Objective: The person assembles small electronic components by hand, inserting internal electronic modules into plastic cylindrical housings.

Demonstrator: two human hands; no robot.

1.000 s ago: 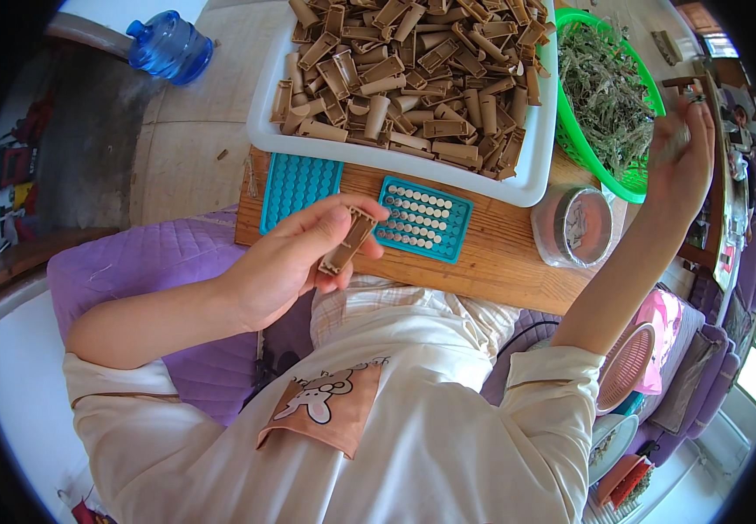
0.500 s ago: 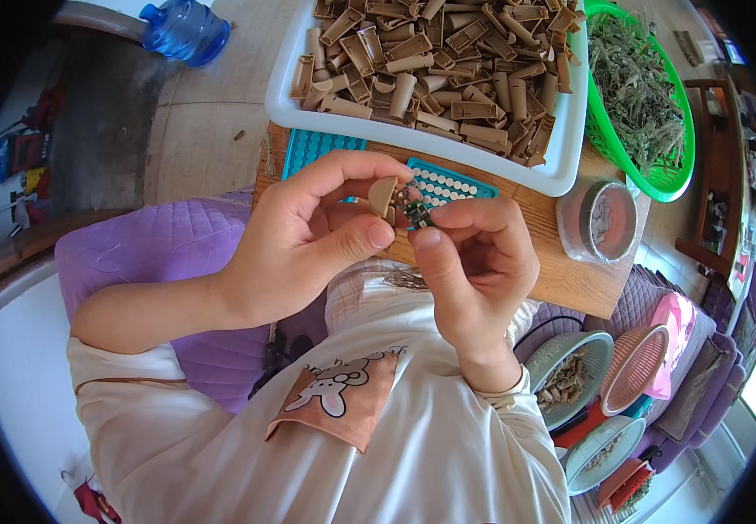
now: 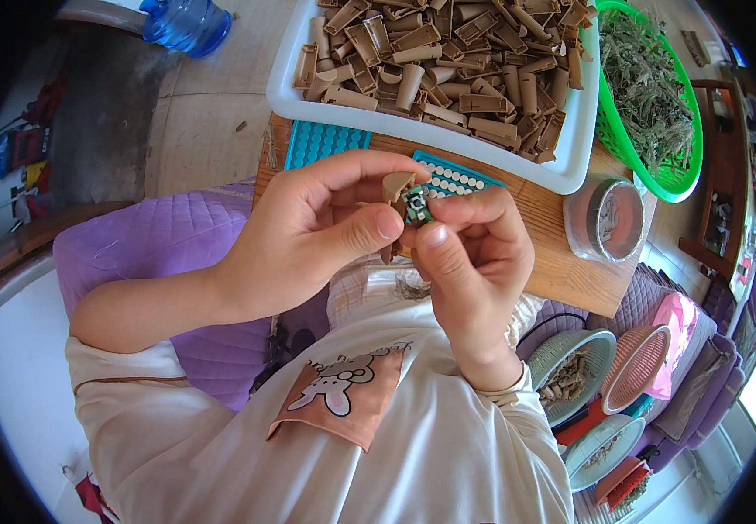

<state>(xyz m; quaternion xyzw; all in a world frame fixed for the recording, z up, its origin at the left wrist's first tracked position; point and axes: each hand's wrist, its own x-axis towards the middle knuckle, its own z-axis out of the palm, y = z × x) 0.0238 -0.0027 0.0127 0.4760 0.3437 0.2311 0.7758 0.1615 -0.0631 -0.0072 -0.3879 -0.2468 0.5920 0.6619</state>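
A small circuit board (image 3: 417, 206) is pinched right beside a brown case (image 3: 398, 186), between two hands.

The right hand (image 3: 478, 262) has thumb and forefinger nearly together on the board; the left hand (image 3: 308, 227) curls its fingers around the case, thumb and forefinger a little apart with the case between them, the other fingers partly hidden. Whether board and case touch, I cannot tell. Behind the hands, on the desk (image 3: 553, 262), lie a teal tray (image 3: 472, 175) with rows of white discs (image 3: 453, 178) and another teal tray (image 3: 326, 142). Farther back is a white tub (image 3: 572, 170) heaped with brown pieces (image 3: 485, 105), beside a green basket (image 3: 681, 187) of dried plants (image 3: 649, 100).
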